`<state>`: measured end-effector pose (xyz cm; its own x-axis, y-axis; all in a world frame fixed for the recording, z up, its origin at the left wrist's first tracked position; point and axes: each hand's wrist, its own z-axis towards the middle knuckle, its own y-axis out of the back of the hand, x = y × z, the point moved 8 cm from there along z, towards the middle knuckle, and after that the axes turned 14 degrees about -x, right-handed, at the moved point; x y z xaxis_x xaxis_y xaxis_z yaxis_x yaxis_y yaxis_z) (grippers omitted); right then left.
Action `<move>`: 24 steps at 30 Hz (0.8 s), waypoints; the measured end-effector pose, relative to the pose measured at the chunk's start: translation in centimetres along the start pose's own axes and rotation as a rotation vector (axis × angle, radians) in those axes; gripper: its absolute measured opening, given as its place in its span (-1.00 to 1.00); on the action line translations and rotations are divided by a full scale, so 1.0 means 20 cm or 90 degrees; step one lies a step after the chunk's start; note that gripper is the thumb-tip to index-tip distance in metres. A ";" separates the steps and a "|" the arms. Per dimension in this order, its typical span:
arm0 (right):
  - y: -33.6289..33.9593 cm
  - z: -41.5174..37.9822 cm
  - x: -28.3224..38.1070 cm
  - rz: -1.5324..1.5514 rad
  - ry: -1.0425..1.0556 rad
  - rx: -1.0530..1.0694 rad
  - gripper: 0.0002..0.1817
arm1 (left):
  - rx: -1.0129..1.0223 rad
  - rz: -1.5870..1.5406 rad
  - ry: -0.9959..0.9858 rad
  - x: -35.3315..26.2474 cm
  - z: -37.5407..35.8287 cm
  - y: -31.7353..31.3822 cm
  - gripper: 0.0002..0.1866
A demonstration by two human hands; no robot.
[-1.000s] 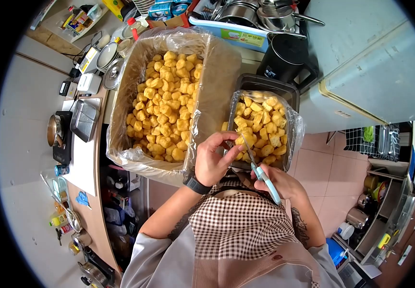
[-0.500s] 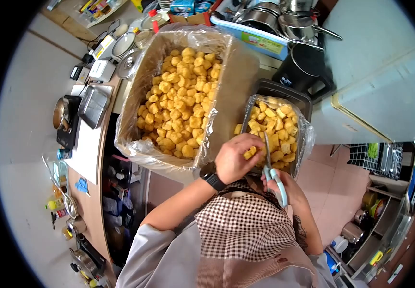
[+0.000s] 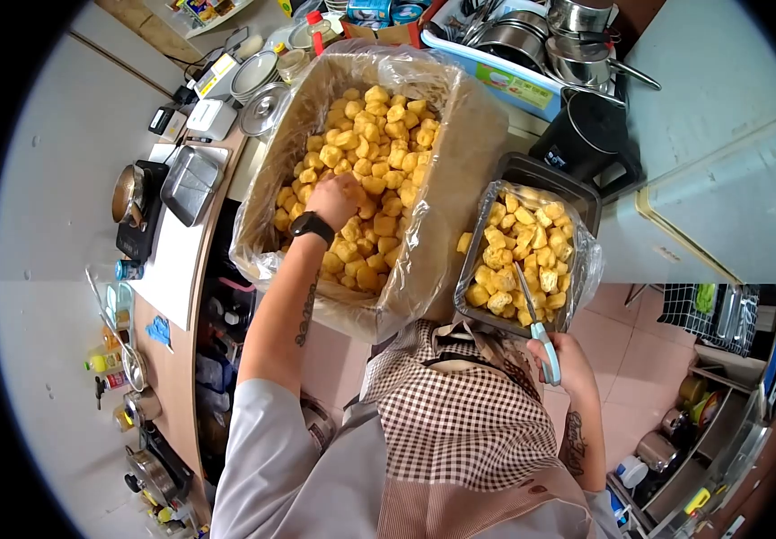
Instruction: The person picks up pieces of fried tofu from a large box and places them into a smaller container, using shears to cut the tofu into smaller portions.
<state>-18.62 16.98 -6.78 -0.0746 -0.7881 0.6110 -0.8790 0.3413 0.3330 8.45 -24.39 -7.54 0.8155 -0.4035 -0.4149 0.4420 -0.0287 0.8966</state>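
Observation:
My left hand point(image 3: 338, 198) reaches into a large cardboard box point(image 3: 460, 162) lined with clear plastic and full of yellow fried tofu puffs point(image 3: 379, 135); its fingers curl down among the puffs and a black watch sits on the wrist. My right hand point(image 3: 566, 357) grips light-blue-handled scissors point(image 3: 536, 325), blades pointing up over a smaller black tray point(image 3: 577, 184). That tray is lined with a plastic bag and holds several cut tofu pieces point(image 3: 518, 256).
A black pot point(image 3: 590, 126) and stacked steel pots point(image 3: 541, 36) stand behind the tray. A metal tray point(image 3: 190, 184), a small scale point(image 3: 136, 225) and lids crowd the counter at left. Pink floor tiles and a low shelf lie at right.
My left hand left the small tray and moved left into the big box of puffs. The scissors stayed by the tray's near edge. The view shifted slightly.

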 end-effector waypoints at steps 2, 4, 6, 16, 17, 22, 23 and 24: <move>0.00 -0.02 0.01 0.025 -0.006 -0.014 -0.60 | -0.013 -0.113 0.056 0.11 0.00 -0.01 -0.79; 0.02 -0.05 0.01 0.055 0.008 -0.025 -0.60 | -0.054 -0.138 0.011 0.13 -0.01 -0.03 -0.83; 0.03 -0.06 0.00 0.054 0.017 -0.032 -0.60 | -0.036 -0.111 -0.029 0.12 -0.04 -0.07 -0.83; 0.03 -0.05 0.04 -0.014 0.120 -0.024 -0.60 | -0.068 -0.416 0.130 -0.05 -0.08 0.05 -0.56; 0.03 -0.05 0.03 -0.010 0.133 -0.027 -0.60 | -0.046 -0.580 0.147 -0.12 -0.12 0.07 -0.55; -0.10 -0.07 0.11 0.040 0.227 0.149 -0.52 | 0.029 -0.903 0.118 -0.64 -0.35 0.13 -0.51; -0.12 -0.10 0.16 0.007 0.226 0.166 -0.50 | 0.024 -0.880 0.102 -0.69 -0.39 0.10 -0.50; -0.13 -0.12 0.21 -0.026 0.225 0.185 -0.48 | 0.017 -0.857 0.086 -0.73 -0.43 0.08 -0.49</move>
<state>-15.43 14.09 -3.33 0.0828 -0.5580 0.8257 -0.9773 0.1168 0.1770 0.42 -10.66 -1.33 -0.2093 0.0439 -0.9769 0.9142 -0.3458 -0.2114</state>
